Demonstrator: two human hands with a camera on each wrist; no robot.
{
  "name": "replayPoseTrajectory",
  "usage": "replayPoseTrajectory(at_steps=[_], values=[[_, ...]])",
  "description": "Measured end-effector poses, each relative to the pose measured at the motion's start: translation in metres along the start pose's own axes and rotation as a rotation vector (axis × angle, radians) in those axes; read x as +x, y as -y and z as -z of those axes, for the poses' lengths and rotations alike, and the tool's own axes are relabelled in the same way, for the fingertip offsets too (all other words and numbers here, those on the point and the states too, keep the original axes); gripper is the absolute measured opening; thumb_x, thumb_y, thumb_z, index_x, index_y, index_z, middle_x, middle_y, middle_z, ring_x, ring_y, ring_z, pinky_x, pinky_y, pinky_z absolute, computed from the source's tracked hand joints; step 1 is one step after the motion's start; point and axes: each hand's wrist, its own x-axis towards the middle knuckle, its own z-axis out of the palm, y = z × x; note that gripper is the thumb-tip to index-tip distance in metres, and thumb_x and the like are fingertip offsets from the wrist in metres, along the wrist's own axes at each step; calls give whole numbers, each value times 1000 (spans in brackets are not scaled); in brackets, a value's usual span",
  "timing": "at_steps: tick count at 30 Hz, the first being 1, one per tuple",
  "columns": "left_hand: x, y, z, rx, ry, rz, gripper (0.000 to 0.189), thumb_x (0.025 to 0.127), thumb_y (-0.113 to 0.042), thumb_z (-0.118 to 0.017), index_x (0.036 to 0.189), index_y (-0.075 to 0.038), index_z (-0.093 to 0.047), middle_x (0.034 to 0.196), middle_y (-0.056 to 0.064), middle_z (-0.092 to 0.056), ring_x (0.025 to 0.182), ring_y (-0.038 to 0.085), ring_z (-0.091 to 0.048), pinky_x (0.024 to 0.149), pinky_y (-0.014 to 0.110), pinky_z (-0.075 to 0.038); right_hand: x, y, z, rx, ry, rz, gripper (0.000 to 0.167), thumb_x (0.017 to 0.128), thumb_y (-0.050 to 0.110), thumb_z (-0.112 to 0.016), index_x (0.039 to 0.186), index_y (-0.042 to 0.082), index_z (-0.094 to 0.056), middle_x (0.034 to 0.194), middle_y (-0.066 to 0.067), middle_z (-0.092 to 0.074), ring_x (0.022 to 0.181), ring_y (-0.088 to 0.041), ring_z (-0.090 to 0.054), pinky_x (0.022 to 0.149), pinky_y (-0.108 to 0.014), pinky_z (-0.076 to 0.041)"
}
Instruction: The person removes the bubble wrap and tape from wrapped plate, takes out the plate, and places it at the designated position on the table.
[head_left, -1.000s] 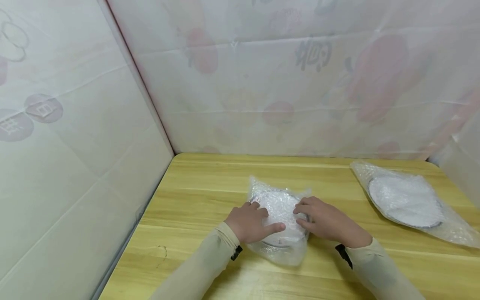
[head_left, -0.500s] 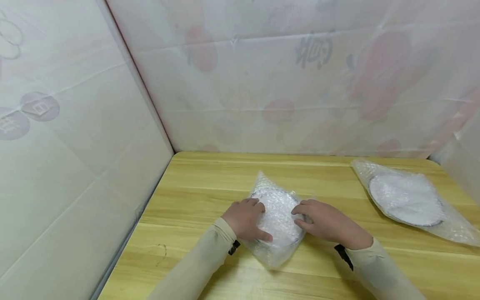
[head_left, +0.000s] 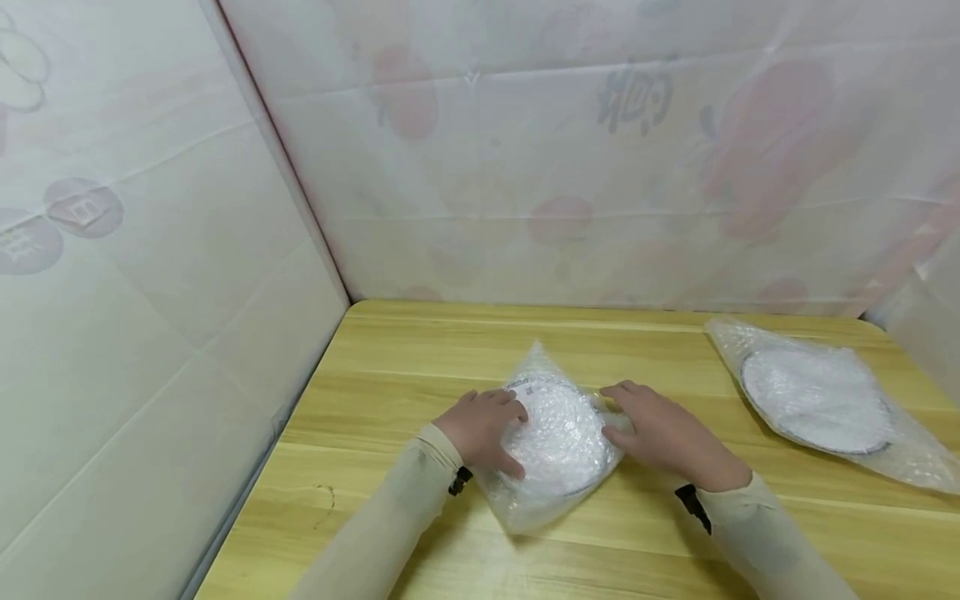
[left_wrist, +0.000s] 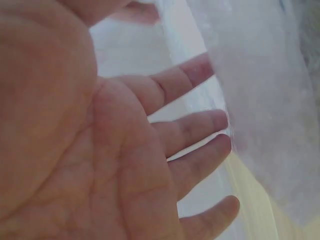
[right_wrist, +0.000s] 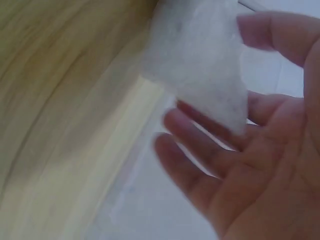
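Note:
A round, pale, flat thing with a thin dark rim, plate-like in shape, lies inside a bubble-wrap bag (head_left: 566, 437) on the wooden table. One corner of the bag points away toward the back wall. My left hand (head_left: 480, 429) rests at its left edge with fingers spread; in the left wrist view, fingertips (left_wrist: 220, 120) touch the side of the wrap (left_wrist: 270, 100). On the right side, my right hand (head_left: 671, 433) reaches around a corner of the bag. The right wrist view shows that wrap corner (right_wrist: 200, 65) between thumb and loosely bent fingers, not pinched.
A second bubble-wrapped round, flat thing (head_left: 817, 400) lies at the right side of the wooden table (head_left: 420, 350). Pale printed sheeting (head_left: 480, 167) hangs behind the table, and a similar sheet (head_left: 150, 333) stands along its left edge.
The bubble-wrapped thing has turned clockwise on the table, its far corner swinging to the right. My left hand has shifted slightly left, and the right hand's fingers have spread a little.

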Motion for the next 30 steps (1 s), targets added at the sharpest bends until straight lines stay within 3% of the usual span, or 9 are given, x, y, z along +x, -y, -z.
replayPoseTrajectory(at_steps=[4, 9, 12, 17, 20, 24, 30], values=[[-2, 5, 4, 7, 17, -6, 69, 81, -47, -87, 141, -26, -60, 163, 8, -40, 152, 28, -33, 125, 52, -23, -2, -1, 0, 85, 118, -80, 69, 99, 40, -67, 148, -4, -49, 146, -27, -53, 133, -48, -51, 105, -64, -45], [-4, 9, 6, 39, 13, -5, 64, 89, -33, -81, 148, -28, -57, 164, 11, -37, 153, 32, -30, 126, 52, -20, -4, 0, 2, 132, 174, -43, 74, 97, 49, -67, 147, -4, -51, 145, -25, -55, 134, -47, -50, 108, -63, -42], [-5, 8, 6, 50, 8, 4, 60, 94, -17, -71, 151, -28, -54, 165, 12, -35, 154, 33, -28, 126, 52, -18, -4, 2, 3, 162, 175, -46, 74, 98, 52, -65, 146, -3, -51, 138, -21, -61, 129, -43, -57, 106, -61, -46], [-7, 6, 8, 85, -51, -1, 58, 96, 2, -54, 149, -23, -57, 161, 15, -42, 151, 33, -35, 125, 50, -25, -3, 4, 4, 202, 118, -129, 62, 105, 48, -55, 141, -2, -56, 116, -9, -71, 103, -26, -68, 87, -50, -57], [-9, 3, 10, 53, -56, -22, 51, 99, -18, -64, 150, -20, -55, 160, 14, -43, 149, 32, -38, 123, 46, -30, -1, 2, 1, 174, 82, -136, 38, 105, 40, -58, 120, 7, -69, 99, 1, -71, 86, -13, -64, 74, -39, -55], [-12, -4, 9, 6, 3, -24, 81, 87, -54, -77, 155, -21, -48, 163, 11, -39, 151, 31, -37, 121, 47, -33, 0, 1, -1, 151, 65, -117, 17, 102, 33, -66, 97, 17, -71, 82, 10, -65, 70, -7, -54, 64, -30, -48], [-13, -13, 4, 52, 31, -1, 99, 76, -62, -84, 157, -22, -44, 164, 9, -39, 150, 31, -38, 119, 53, -34, 0, 5, 2, 150, 60, -124, 14, 100, 30, -68, 95, 16, -69, 78, 9, -61, 68, -9, -51, 62, -29, -45]])
